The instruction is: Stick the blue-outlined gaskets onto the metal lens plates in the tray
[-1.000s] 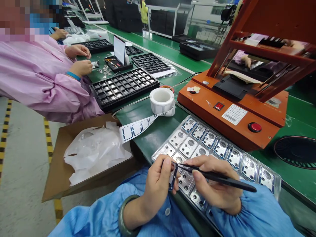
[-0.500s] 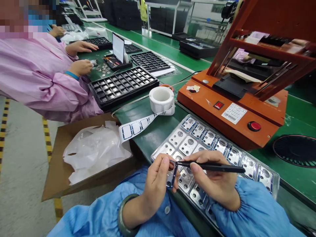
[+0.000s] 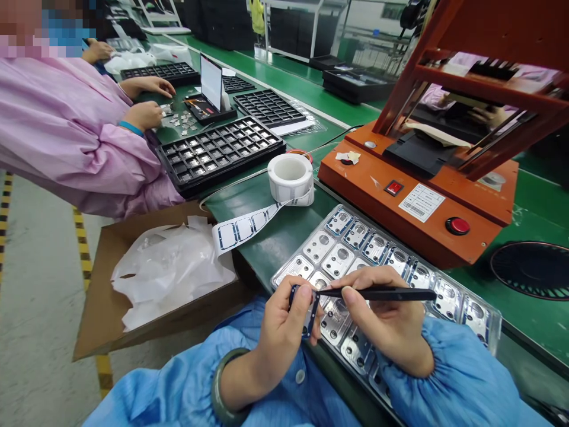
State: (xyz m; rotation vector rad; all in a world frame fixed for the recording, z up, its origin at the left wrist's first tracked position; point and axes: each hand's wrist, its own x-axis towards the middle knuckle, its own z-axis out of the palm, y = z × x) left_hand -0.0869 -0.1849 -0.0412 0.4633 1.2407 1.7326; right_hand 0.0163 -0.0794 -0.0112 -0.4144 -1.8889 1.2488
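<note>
Between the thumb and fingers of my left hand (image 3: 284, 326) is a small metal plate with a dark blue adhesive frame (image 3: 312, 317), partly covered by the fingers. My right hand (image 3: 386, 320) grips black tweezers (image 3: 382, 293), whose tips meet the plate's upper edge. Below and behind both hands lies a clear plastic tray (image 3: 284, 276) holding rows of similar silver plates, some with blue borders. Beyond it stands a roll of white backing tape (image 3: 291, 178), its loose strip (image 3: 242, 230) carrying blue frames.
An orange press machine (image 3: 422, 207) stands behind the tray. On the left, an open cardboard box (image 3: 95, 296) holds white liner sheets. A co-worker in a pink sleeve (image 3: 80, 136) handles small parts near a black compartment tray (image 3: 222, 154). A round black rack (image 3: 533, 270) lies at right.
The plate has turned slightly in my left fingers, showing more of its upper left corner. The tweezers have shifted a little left and lie more level.
</note>
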